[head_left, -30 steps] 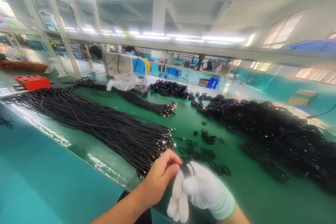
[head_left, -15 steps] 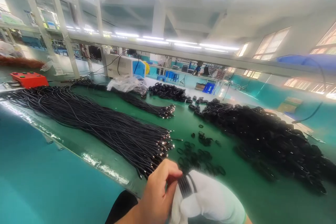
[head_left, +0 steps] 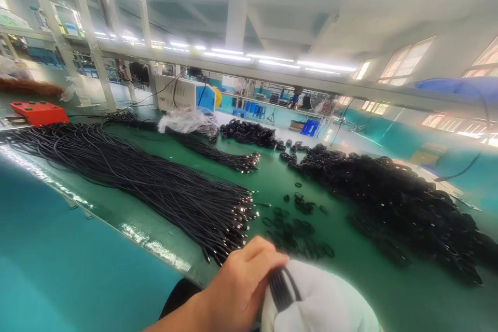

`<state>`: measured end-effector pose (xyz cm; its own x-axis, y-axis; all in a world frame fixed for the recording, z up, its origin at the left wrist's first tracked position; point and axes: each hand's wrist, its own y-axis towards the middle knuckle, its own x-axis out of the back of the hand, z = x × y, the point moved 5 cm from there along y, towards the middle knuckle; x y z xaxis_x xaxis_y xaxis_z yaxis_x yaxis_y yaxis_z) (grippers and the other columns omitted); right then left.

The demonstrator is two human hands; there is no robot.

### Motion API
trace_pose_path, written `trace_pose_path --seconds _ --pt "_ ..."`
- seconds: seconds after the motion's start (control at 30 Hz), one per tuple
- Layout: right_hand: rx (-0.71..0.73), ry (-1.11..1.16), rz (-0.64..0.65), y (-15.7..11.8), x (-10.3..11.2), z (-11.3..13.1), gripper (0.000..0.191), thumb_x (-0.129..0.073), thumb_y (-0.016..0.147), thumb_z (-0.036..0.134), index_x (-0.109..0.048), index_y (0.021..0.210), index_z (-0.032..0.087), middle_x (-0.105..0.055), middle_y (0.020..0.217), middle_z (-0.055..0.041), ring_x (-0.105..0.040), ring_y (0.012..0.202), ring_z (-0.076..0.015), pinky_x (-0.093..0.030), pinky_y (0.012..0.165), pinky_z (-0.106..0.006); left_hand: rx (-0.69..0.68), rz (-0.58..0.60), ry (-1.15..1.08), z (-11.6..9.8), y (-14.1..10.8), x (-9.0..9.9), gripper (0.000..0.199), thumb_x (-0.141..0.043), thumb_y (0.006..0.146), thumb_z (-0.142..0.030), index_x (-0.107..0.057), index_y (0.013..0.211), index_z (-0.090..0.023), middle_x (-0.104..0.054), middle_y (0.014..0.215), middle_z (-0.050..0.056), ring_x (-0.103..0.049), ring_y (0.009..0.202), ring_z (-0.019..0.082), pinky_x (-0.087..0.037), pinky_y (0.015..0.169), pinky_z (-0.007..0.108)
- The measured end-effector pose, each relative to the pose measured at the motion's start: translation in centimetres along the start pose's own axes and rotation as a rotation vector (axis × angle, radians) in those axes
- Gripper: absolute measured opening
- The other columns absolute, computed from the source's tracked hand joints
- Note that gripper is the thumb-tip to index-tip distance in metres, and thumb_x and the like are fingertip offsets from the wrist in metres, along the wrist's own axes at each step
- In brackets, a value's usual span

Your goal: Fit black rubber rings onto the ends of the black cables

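At the bottom centre, my bare left hand (head_left: 243,282) is closed, its fingertips pressed against black bands (head_left: 280,290). Those bands lie side by side around the white-gloved fingers of my right hand (head_left: 321,298), which is curled shut beside it. Parts of both hands drop below the frame edge. Just beyond them, small loose black rings (head_left: 295,233) are scattered on the green tabletop (head_left: 268,171). A wide bundle of black cables (head_left: 155,181) with metal tips stretches to the left of my hands.
On the right is a large heap of coiled black cables (head_left: 381,192). Farther back are a smaller cable bundle (head_left: 218,153), a clear plastic bag (head_left: 187,120) and a white and blue machine (head_left: 182,94). A red button box (head_left: 39,113) stands at the far left, below metal shelf posts (head_left: 91,36).
My left hand has shifted slightly right, its fingers now over the top of the bands. The gloved right hand has turned and moved slightly right and down.
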<state>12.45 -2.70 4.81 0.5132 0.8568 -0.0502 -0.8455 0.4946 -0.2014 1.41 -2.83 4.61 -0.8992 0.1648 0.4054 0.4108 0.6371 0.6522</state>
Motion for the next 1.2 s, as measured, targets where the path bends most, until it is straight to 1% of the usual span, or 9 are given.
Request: trace_pose_path --seconds 0.17,0.33,0.47,0.57,0.67,0.8,0.9,1.03,1.2 --pt "0.003 -0.027 -0.083 0.0 -0.3 0.3 0.031 -0.053 0.088 0.032 -0.052 0.115 0.015 -0.054 0.114 -0.0081 -0.057 0.096 -0.0205 -0.05 0.08 -0.04 -0.078 -0.029 0.019 -0.4 1.4 1.1 0.022 -0.044 0.086 -0.017 -0.06 0.102 -0.017 -0.06 0.087 0.008 -0.058 0.077 0.014 -0.049 0.068 0.022" --pt "0.03 -0.048 -0.246 -1.9 -0.3 1.0 0.034 -0.05 0.089 0.039 -0.057 0.11 0.014 -0.06 0.107 -0.0092 -0.059 0.091 -0.0209 -0.05 0.08 -0.037 -0.137 0.01 0.034 -1.5 2.4 1.8 0.022 -0.041 0.086 -0.012 -0.06 0.097 -0.016 -0.061 0.084 0.007 -0.058 0.075 0.013 -0.049 0.068 0.021" --pt "0.114 -0.069 -0.569 -4.5 1.6 1.7 0.044 -0.043 0.088 0.047 -0.055 0.118 0.018 -0.061 0.111 -0.0117 -0.059 0.098 -0.0264 -0.045 0.089 -0.041 -0.061 0.043 0.065 -1.5 2.7 2.1 0.027 -0.039 0.085 -0.005 -0.059 0.098 -0.015 -0.06 0.087 0.007 -0.057 0.079 0.012 -0.048 0.071 0.02" --pt "0.077 -0.193 -0.752 -4.6 2.6 1.3 0.064 -0.062 0.075 0.046 -0.042 0.132 0.027 -0.047 0.132 -0.01 -0.051 0.112 -0.0315 -0.04 0.096 -0.045 0.01 0.114 0.086 -0.9 3.0 1.6 0.028 -0.038 0.085 -0.005 -0.06 0.1 -0.016 -0.06 0.091 0.006 -0.056 0.082 0.014 -0.047 0.073 0.023" --pt "0.055 -0.263 -0.676 -2.3 2.5 0.7 0.08 -0.077 0.059 0.034 -0.044 0.131 0.025 -0.046 0.131 -0.0096 -0.044 0.117 -0.0354 -0.04 0.096 -0.046 0.078 0.136 0.052 -0.2 3.3 1.3 0.029 -0.037 0.086 -0.006 -0.06 0.099 -0.018 -0.061 0.092 0.005 -0.056 0.084 0.014 -0.046 0.076 0.024" --pt "0.161 -0.03 -0.499 0.7 2.4 0.6 0.058 -0.079 0.055 0.026 -0.059 0.109 0.019 -0.062 0.098 -0.006 -0.058 0.092 -0.0281 -0.05 0.078 -0.038 0.168 0.135 0.023 0.2 3.7 1.3 0.028 -0.039 0.086 -0.008 -0.062 0.094 -0.02 -0.061 0.09 0.003 -0.056 0.083 0.014 -0.045 0.077 0.024" --pt "0.187 0.17 -0.372 1.5 2.7 0.3 0.045 -0.075 0.061 0.026 -0.058 0.101 0.016 -0.062 0.086 -0.0059 -0.062 0.079 -0.023 -0.053 0.069 -0.039 0.262 0.123 0.051 0.7 4.2 1.4 0.03 -0.04 0.084 -0.007 -0.064 0.094 -0.022 -0.061 0.091 0.002 -0.057 0.084 0.014 -0.045 0.076 0.023" --pt "0.243 0.402 -0.204 1.9 3.4 -0.8 0.041 -0.067 0.072 0.033 -0.058 0.105 0.012 -0.062 0.092 -0.0119 -0.063 0.077 -0.0219 -0.054 0.067 -0.042 0.525 0.127 0.057 2.2 4.6 1.5 0.022 -0.048 0.08 -0.013 -0.059 0.096 -0.024 -0.061 0.082 -0.002 -0.057 0.072 0.012 -0.045 0.063 0.021" --pt "0.245 0.514 -0.203 2.4 4.2 -2.3 0.039 -0.068 0.073 0.035 -0.061 0.101 0.008 -0.063 0.088 -0.0136 -0.064 0.075 -0.0198 -0.054 0.066 -0.037 0.653 0.101 0.069 4.0 4.8 1.0 0.011 -0.048 0.077 -0.017 -0.056 0.082 -0.021 -0.059 0.069 -0.004 -0.055 0.061 0.011 -0.043 0.055 0.02"
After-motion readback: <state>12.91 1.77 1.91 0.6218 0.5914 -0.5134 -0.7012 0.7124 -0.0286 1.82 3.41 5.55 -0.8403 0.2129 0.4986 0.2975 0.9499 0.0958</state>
